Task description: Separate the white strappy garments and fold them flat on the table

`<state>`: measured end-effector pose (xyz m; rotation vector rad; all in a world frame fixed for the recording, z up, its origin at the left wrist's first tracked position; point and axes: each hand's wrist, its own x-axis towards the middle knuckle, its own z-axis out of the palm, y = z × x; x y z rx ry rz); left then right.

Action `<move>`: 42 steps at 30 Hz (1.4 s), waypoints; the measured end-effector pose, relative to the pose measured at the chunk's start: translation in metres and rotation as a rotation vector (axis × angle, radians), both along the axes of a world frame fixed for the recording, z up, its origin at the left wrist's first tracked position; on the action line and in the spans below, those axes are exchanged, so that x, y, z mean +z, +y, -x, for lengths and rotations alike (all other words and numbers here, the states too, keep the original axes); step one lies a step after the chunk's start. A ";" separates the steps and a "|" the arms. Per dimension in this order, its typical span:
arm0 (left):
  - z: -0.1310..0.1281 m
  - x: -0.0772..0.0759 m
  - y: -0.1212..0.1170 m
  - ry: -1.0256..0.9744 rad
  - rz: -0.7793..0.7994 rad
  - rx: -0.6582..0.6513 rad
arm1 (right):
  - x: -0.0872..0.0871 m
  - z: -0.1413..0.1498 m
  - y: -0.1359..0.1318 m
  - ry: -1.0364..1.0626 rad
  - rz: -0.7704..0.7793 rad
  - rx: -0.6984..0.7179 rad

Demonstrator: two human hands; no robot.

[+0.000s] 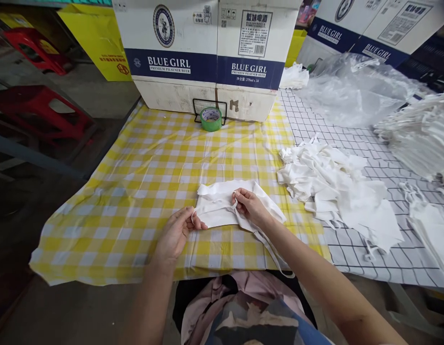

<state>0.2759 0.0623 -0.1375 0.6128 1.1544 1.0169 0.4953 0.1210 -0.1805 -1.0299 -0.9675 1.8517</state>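
Note:
A white cloth piece with thin straps (222, 218) lies spread on the yellow checked tablecloth in front of me. My left hand (178, 227) is at its left end, thumb and fingers pinched on a thin strap. Farther right, my right hand (248, 203) pinches a strap or folded edge above the middle of the cloth; the fingers partly hide it. A longer strap trails from the cloth under my right forearm toward the table's front edge. To the right lies a loose pile of similar white cloth pieces (336, 179).
A large Blue Girl carton (207, 38) stands at the back, with a green tape roll (210, 120) by a black wire stand in front. Clear plastic bags (358, 91) and stacked white cloth (423, 134) are on the right. Red stools (38, 112) stand left of the table.

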 end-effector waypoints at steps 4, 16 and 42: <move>-0.001 0.002 -0.004 0.192 -0.093 -0.050 | -0.003 0.002 -0.004 -0.189 -0.122 -0.049; 0.020 0.006 -0.035 1.403 0.000 -0.501 | 0.016 -0.052 -0.096 -1.044 -1.012 0.177; -0.016 -0.001 -0.033 1.731 0.027 -0.520 | -0.011 -0.090 -0.172 -1.250 -0.541 -0.158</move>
